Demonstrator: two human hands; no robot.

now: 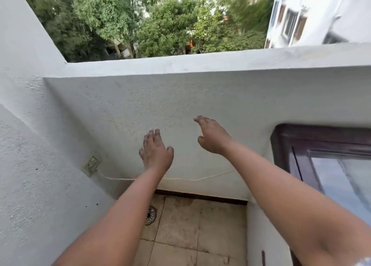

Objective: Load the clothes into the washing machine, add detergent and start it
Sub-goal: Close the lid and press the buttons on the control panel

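Both arms stretch out, left hand (155, 153) and right hand (212, 136) spread flat, fingers loose, grasping nothing. Rough white plaster wall (180, 105) ahead, stained square floor tiles (180, 225) and a round metal drain (150, 215) below.

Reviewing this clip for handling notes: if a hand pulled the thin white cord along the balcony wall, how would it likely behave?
The white cord sags between the wall socket and the right, so it is probably limp and light. It looks thin, so it may snag or tug at the socket if pulled. Both the left hand and right hand are open, apart from it.

Two hands (155, 155), one drain (150, 215), one socket (92, 164)
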